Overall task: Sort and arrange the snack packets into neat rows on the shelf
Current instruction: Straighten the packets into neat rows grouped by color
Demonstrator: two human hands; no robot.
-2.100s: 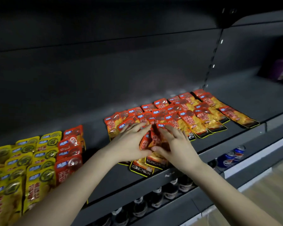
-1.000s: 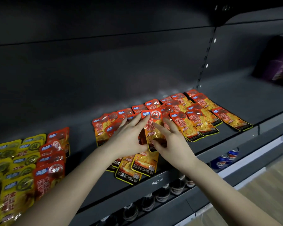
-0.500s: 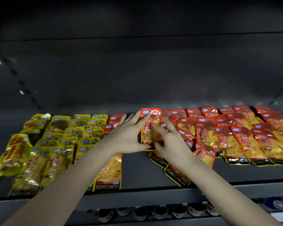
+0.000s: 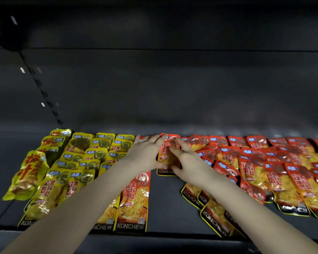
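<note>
packet: red packet (image 4: 166,150), centre frame, at the back of the shelf (image 4: 165,197), between yellow packets (image 4: 92,153) and red rows (image 4: 264,162).
left hand (image 4: 145,153): fingers straight, laid on its left edge.
right hand (image 4: 189,162): pinches its lower right side.
handling: we judge it light, floppy, with slick film; grip it by the side edges.
</note>
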